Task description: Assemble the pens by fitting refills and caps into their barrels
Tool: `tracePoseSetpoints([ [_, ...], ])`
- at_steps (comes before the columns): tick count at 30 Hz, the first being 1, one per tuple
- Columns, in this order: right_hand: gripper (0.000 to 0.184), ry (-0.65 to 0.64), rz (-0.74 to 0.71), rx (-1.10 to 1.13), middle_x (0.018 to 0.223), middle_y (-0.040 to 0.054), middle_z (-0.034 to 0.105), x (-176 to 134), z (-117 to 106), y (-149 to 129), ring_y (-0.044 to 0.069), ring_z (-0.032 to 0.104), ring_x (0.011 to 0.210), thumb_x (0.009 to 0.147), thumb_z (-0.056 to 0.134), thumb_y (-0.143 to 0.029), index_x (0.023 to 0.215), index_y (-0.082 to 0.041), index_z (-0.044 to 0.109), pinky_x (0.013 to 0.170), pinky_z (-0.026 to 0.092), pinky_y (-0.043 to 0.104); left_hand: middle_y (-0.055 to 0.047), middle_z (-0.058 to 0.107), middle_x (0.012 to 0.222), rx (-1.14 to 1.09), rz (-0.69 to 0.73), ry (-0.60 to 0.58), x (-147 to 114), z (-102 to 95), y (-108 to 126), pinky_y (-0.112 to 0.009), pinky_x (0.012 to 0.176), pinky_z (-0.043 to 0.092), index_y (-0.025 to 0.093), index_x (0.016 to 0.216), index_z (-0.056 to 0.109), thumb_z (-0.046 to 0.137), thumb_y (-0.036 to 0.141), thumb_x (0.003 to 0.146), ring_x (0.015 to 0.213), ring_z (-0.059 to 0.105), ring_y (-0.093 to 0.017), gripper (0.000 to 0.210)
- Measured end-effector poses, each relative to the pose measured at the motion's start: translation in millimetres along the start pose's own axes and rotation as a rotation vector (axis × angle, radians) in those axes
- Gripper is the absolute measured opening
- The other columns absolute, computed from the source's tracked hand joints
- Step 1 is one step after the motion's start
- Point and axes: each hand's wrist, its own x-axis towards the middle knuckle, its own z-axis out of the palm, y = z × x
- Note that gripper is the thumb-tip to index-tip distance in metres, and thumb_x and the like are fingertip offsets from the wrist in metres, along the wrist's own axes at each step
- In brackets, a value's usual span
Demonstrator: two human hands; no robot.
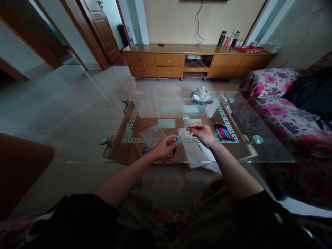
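Over the front edge of the glass table, my left hand [165, 147] is closed around a slim pen barrel [177, 140] with a blue section. A thin white stem points up from its top, and its lower end looks dark. A little to the right and higher, my right hand [202, 134] has its thumb and fingertips pinched together; whatever is between them is too small to make out. Under my right hand lies a white sheet of paper [193, 152] with a dark pen [200, 148] on it. A row of black, pink and blue pens [224, 133] lies right of my right hand.
The glass table [145, 162] has a patterned border and metal supports. A clear plastic bag [151, 133] lies left of my hands, near a dark blue packet [146, 150]. Beyond stands a basket [201, 103] full of crumpled plastic. A flowered sofa [272, 110] is at the right.
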Motion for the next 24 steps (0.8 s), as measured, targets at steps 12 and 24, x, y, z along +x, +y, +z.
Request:
tracePoseSetpoints([
  [12,0.035,-0.013,-0.040,-0.036,0.077,0.0023,0.071,-6.2,8.7,-3.2,0.009,0.049,0.058,0.062,0.083,-0.040,0.085,-0.017,0.073,0.052,0.035,0.023,-0.005,0.070,0.087,-0.002,-0.064,-0.096,-2.6,1.5,1.6,-0.027,0.069,0.051,0.017,0.119,0.059,0.069,0.038,0.083,0.073,0.067,-0.015,0.043],
  [24,0.032,-0.127,-0.093,-0.079,0.081,0.0030,0.073,-4.5,7.6,6.7,0.013,0.062,0.070,0.067,0.081,-0.039,0.090,-0.018,0.074,0.068,0.049,0.028,-0.005,0.070,0.087,0.034,-0.059,-0.078,-2.1,1.3,2.2,-0.027,0.069,0.051,0.017,0.118,0.060,0.069,0.038,0.083,0.074,0.067,-0.015,0.042],
])
